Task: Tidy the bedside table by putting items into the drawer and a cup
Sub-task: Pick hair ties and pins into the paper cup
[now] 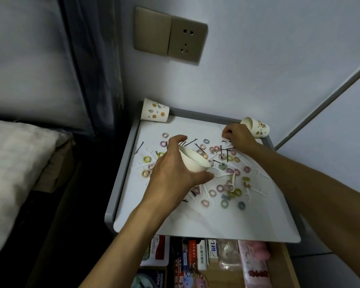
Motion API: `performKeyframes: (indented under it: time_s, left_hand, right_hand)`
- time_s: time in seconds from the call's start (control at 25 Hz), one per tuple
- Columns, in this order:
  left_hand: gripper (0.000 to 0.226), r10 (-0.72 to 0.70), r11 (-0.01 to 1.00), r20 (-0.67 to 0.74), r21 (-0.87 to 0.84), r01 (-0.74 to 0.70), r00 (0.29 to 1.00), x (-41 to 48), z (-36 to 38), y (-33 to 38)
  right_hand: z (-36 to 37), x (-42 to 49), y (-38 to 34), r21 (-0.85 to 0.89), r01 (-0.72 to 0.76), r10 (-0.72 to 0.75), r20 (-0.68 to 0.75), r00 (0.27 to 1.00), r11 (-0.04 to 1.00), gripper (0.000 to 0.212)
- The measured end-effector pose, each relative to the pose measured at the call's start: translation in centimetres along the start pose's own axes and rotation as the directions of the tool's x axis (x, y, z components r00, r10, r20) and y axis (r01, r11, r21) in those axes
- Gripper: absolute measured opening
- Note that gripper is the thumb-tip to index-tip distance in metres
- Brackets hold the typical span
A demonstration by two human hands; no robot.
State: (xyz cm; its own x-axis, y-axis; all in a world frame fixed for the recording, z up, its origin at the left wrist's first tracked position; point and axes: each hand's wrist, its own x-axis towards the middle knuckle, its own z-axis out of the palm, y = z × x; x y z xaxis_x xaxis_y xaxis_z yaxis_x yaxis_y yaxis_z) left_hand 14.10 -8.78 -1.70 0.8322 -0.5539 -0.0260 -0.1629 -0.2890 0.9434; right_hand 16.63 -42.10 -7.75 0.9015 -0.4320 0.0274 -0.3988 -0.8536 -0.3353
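Paper cups: three, one at eleven o'clock, another cup at one o'clock, a white cup near the centre. Hair ties: roughly thirty — too crowded for an exact tally. Black hairpins: about a dozen. White floss picks: several, number unclear.

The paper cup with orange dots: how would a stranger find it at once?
Below the beige wall socket stands a grey-rimmed white bedside table. In its far left corner a white paper cup with orange dots and green leaves lies on its side. The plain white cup is in the left hand, the flowered cup beside the right hand; this one lies alone.
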Motion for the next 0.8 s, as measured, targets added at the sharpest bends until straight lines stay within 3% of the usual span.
performKeyframes:
  time_s: [0.4, 0.68, 0.8]
  left_hand:
    - [0.092, -0.021, 0.996, 0.012, -0.085, 0.022, 1.000, -0.1, 0.2, 0.4]
    - [0.089, -0.035, 0.994, 0.026, -0.100, 0.037, 0.999, -0.2, 0.2, 0.6]
    - [0.089, -0.034, 0.993, 0.025, -0.115, 0.037, 0.999, -0.1, 0.2, 0.6]
  right_hand:
    - [-1.1, -2.0, 1.4, 0.129, 0.064, -0.064, -0.004, 0.998, 0.990, 0.007]
    - [0.2, -2.2, 1.1, 0.014, 0.071, -0.071, 0.028, 0.997, 0.997, 0.012]
    - [-0.4, -1.9, 0.9, 0.047, 0.048, -0.046, -0.058, 0.997, 0.998, 0.009]
